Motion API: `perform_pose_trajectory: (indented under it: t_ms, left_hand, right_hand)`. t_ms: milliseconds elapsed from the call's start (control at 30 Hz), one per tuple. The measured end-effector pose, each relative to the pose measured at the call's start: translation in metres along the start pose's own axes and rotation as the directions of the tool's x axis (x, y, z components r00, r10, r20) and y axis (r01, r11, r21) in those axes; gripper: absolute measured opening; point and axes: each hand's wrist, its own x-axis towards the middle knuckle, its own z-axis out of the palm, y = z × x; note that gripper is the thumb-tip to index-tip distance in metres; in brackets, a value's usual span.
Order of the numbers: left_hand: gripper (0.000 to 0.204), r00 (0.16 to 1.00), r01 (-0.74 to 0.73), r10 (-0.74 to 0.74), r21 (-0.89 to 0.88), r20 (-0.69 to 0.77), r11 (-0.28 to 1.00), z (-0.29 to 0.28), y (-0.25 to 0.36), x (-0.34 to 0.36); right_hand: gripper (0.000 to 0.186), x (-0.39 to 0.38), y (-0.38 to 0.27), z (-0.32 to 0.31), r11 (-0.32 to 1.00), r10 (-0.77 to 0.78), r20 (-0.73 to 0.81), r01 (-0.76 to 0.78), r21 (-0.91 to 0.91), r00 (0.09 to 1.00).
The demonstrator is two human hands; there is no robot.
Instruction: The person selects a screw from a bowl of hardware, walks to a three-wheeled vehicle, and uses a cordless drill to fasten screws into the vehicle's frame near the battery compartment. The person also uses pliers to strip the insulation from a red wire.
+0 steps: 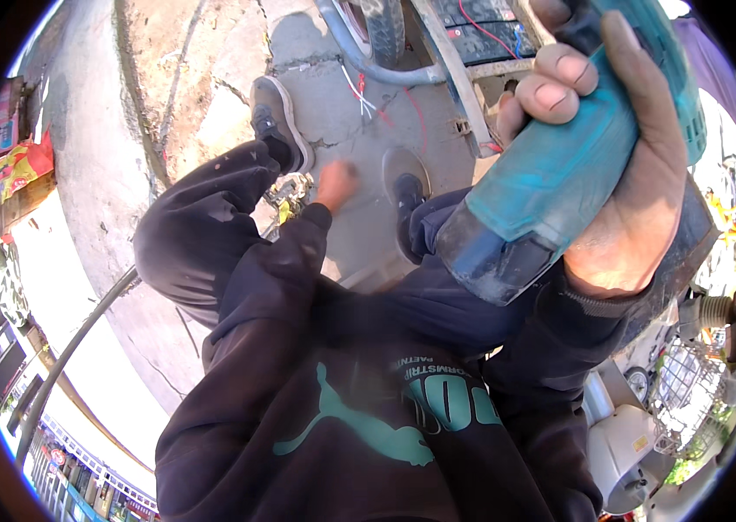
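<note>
A teal power tool (559,174) with a dark, scuffed end is raised close at the upper right. My right hand (638,200) is closed around its body, thumb on one side and fingertips on the other; its far end is partly cut off by the picture's edge. Lower down, my left hand (337,184) hangs between my shoes above the grey concrete. It looks small and blurred, so its fingers cannot be made out, nor whether anything is in them.
Ahead stands a metal frame (459,74) with a tyre (383,33) and a dark battery-like box (481,30). Loose red and white wires (363,94) lie on the concrete. At right are a wire basket (690,383) and a light-coloured housing (620,452). A cable (72,357) curves along the left.
</note>
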Motion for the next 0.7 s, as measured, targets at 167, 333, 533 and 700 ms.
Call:
perform_pose_trajectory:
  t_ms: [167,333,533,700]
  left_hand:
    - [0.022,0.969,-0.212,-0.061,-0.928,-0.241,0.307,-0.149,0.138,-0.009]
    - [0.028,0.823,-0.416,0.273,-0.856,-0.498,-0.306,-0.271,0.199,-0.078]
    - [0.026,0.656,-0.499,0.358,-0.738,-0.665,-0.455,-0.33,0.261,-0.121]
    - [0.029,0.592,-0.547,0.435,-0.734,-0.679,-0.403,-0.34,0.277,-0.146]
  right_hand:
    - [0.035,-0.007,0.01,0.023,0.967,-0.151,-0.073,0.132,-0.218,0.986]
    - [0.04,-0.03,0.027,0.051,0.921,-0.27,-0.029,0.249,-0.298,0.962]
    - [0.044,-0.043,0.036,0.041,0.851,-0.263,0.19,0.32,-0.416,0.946]
    - [0.039,-0.049,0.034,0.041,0.804,-0.235,0.271,0.343,-0.485,0.933]
